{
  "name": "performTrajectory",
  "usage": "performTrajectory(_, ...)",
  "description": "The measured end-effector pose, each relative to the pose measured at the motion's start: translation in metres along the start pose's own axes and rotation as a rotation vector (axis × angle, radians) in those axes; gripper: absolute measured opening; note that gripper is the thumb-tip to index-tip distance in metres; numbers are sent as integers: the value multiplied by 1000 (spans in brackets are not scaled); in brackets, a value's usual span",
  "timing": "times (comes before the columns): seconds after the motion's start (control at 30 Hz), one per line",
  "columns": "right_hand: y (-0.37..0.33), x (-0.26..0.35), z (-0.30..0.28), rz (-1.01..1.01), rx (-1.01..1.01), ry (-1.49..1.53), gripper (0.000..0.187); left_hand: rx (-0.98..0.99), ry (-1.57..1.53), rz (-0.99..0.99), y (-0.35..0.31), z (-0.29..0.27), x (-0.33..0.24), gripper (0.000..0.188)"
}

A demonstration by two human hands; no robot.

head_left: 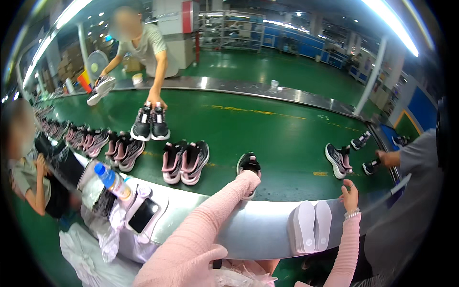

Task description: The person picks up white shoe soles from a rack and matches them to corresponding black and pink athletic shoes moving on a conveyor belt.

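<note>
Over the green conveyor belt, my left arm in its pink sleeve reaches forward. My left hand (pixel 250 170) grips a black sneaker (pixel 247 158) at its opening; the sleeve and shoe hide most of the fingers. My right hand (pixel 350 194) is raised at the belt's near edge, empty, with its fingers bent and apart. Just beyond it stands a grey and pink sneaker (pixel 336 160). Two pale insole stacks (pixel 305 225) lie side by side on the metal ledge (pixel 258 225), left of my right forearm.
A pair of sneakers (pixel 185 161) stands left of my left hand, with a long row beyond. Across the belt, a person (pixel 146 50) holds more sneakers. At right, another person's hand (pixel 389 159) touches a sneaker. A phone (pixel 143 215) and bottle (pixel 112 181) occupy the ledge's left end.
</note>
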State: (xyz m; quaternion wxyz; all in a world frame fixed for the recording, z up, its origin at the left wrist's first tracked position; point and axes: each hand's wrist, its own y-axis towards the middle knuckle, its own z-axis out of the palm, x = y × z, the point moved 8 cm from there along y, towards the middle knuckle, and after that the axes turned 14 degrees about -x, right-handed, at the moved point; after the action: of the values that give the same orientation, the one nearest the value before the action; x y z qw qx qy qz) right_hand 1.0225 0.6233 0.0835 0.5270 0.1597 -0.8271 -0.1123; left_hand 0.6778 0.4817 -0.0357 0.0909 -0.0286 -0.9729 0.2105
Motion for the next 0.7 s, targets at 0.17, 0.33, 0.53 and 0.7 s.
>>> performTrajectory(0.17, 54, -80, 3, 104, -90, -360, 45, 71, -22, 19, -10, 8, -1, 59)
performTrajectory(0.33, 84, -164, 22, 149, 49, -461, 47, 147, -22, 64, -3, 19, 8, 46)
performTrajectory(0.53, 94, -101, 21, -223, -257, -691, 44, 168, 19, 99, 3, 30, 5, 32)
performTrajectory(0.7, 116, -174, -5, -8, -35, -774, 51, -87, 62, -37, -5, -5, 4, 30)
